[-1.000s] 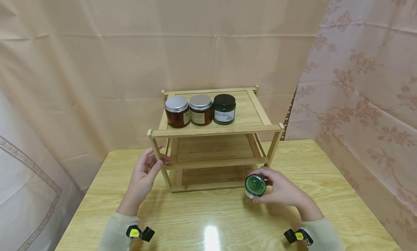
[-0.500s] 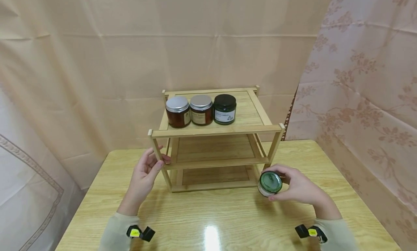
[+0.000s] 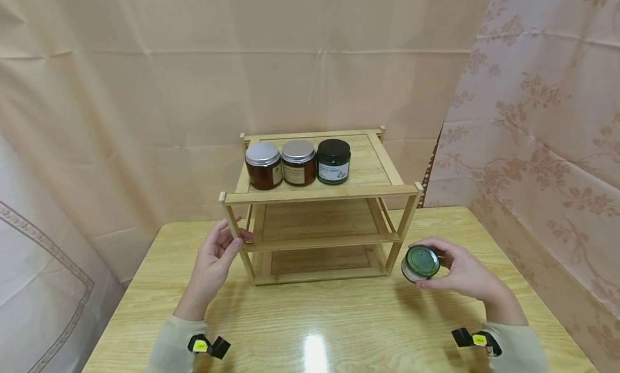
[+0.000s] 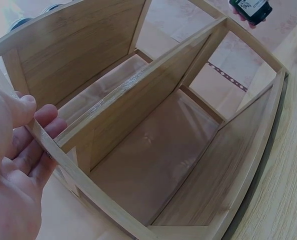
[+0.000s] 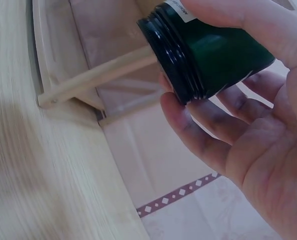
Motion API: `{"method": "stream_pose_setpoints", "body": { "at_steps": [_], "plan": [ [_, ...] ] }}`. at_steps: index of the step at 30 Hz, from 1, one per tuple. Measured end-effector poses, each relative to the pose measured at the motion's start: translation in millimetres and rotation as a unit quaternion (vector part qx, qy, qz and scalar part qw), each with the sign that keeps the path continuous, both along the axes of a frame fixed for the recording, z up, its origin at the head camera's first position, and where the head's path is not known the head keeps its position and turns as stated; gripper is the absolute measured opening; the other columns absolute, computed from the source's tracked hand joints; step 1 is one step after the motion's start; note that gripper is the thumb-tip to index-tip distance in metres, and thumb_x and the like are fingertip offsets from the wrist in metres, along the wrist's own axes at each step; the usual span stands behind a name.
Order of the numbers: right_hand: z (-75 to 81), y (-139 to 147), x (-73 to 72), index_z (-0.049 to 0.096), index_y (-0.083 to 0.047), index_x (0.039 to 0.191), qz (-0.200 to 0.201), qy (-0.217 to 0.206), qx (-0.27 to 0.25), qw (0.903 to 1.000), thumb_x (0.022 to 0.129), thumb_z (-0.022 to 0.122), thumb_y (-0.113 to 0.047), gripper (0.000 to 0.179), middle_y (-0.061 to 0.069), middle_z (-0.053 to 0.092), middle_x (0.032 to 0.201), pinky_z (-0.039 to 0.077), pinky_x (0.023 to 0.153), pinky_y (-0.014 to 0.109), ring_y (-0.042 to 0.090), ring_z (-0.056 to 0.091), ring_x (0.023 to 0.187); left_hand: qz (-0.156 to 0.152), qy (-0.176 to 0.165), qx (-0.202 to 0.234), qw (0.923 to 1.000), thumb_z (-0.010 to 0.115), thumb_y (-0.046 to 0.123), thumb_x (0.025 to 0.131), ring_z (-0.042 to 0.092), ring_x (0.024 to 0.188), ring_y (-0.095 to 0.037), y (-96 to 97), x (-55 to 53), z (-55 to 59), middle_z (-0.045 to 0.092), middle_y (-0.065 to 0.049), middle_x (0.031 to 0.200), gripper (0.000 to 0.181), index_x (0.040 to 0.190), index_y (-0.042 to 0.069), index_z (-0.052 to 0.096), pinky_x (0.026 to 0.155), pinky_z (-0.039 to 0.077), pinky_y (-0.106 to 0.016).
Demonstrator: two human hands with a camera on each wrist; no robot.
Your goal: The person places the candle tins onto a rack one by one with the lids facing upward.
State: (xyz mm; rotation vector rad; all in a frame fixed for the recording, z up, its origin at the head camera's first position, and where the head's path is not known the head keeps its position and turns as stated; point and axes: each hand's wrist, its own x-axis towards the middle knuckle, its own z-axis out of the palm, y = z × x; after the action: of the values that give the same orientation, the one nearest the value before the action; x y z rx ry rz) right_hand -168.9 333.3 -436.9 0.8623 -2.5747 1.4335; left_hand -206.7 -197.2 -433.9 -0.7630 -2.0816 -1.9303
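Note:
My left hand (image 3: 215, 260) holds the left front post of a three-tier wooden rack (image 3: 319, 192), thumb in front and fingers behind. In the left wrist view the thumb and fingers (image 4: 26, 112) lie around the post beside the middle shelf. My right hand (image 3: 460, 271) grips a green glass candle jar (image 3: 422, 261) just right of the rack's right front post. The jar is upside down and tilted, its green base facing up. Its black lid (image 5: 173, 55) points towards the table side in the right wrist view, and a white label shows partly under the thumb.
Two amber jars with silver lids (image 3: 262, 166) (image 3: 298, 163) and a dark green jar with a black lid (image 3: 333, 162) stand in a row on the top shelf. The rack stands on a wooden table (image 3: 290, 324). Beige curtains (image 3: 310, 82) hang behind.
My right hand has carried the green candle jar to the right and slightly away from me, from before the rack to beside its right post. My left hand stays on the rack.

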Motion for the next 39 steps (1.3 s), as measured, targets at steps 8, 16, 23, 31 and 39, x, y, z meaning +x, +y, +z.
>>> {"method": "stream_pose_setpoints", "body": {
  "at_steps": [8,16,23,31,39],
  "plan": [
    [-3.3,7.6,1.2,0.059,-0.012,0.134,-0.035,-0.006,-0.015,0.9993,0.072,0.091,-0.004,0.070,0.005,0.067,0.119,0.052,0.086,0.025,0.016,0.066,0.102,0.000,-0.003,0.001,1.0000,0.047,0.005,0.106,0.064,0.115,-0.027,0.3,2.1,-1.7,0.061,-0.024,0.122,0.046,0.152,0.012,0.040,0.102,0.051,-0.032],
    [-6.6,12.4,2.9,0.053,-0.011,0.140,-0.082,-0.012,-0.016,0.9964,0.073,0.091,-0.004,0.078,0.005,0.061,0.125,0.051,0.088,0.019,0.013,0.064,0.105,0.000,-0.006,0.001,1.0000,0.047,0.005,0.106,0.064,0.114,-0.027,0.6,5.3,-3.8,0.062,-0.025,0.121,0.046,0.152,0.011,0.040,0.101,0.051,-0.031],
    [-5.1,13.6,-1.7,0.051,-0.008,0.137,-0.103,0.003,-0.025,0.9944,0.070,0.092,-0.002,0.079,0.007,0.058,0.126,0.048,0.093,0.015,0.011,0.062,0.108,0.004,-0.005,-0.002,1.0000,0.047,0.006,0.107,0.064,0.115,-0.026,0.8,3.7,-3.0,0.061,-0.024,0.122,0.047,0.152,0.011,0.039,0.102,0.050,-0.031],
    [-4.5,13.9,-5.9,0.053,-0.012,0.134,-0.122,-0.001,-0.021,0.9923,0.071,0.093,-0.007,0.075,0.003,0.059,0.124,0.049,0.092,0.013,0.011,0.063,0.108,0.003,0.000,0.002,1.0000,0.047,0.005,0.107,0.065,0.114,-0.025,0.9,1.6,0.4,0.062,-0.024,0.122,0.046,0.152,0.011,0.039,0.101,0.050,-0.030],
    [-1.4,11.8,-4.0,0.053,-0.010,0.135,-0.123,0.008,-0.031,0.9919,0.072,0.091,-0.001,0.074,0.004,0.060,0.124,0.049,0.090,0.013,0.010,0.063,0.106,0.000,0.001,0.004,1.0000,0.047,0.004,0.106,0.065,0.114,-0.025,1.4,0.4,0.7,0.061,-0.026,0.121,0.047,0.152,0.011,0.039,0.101,0.050,-0.029]
  ]
}}
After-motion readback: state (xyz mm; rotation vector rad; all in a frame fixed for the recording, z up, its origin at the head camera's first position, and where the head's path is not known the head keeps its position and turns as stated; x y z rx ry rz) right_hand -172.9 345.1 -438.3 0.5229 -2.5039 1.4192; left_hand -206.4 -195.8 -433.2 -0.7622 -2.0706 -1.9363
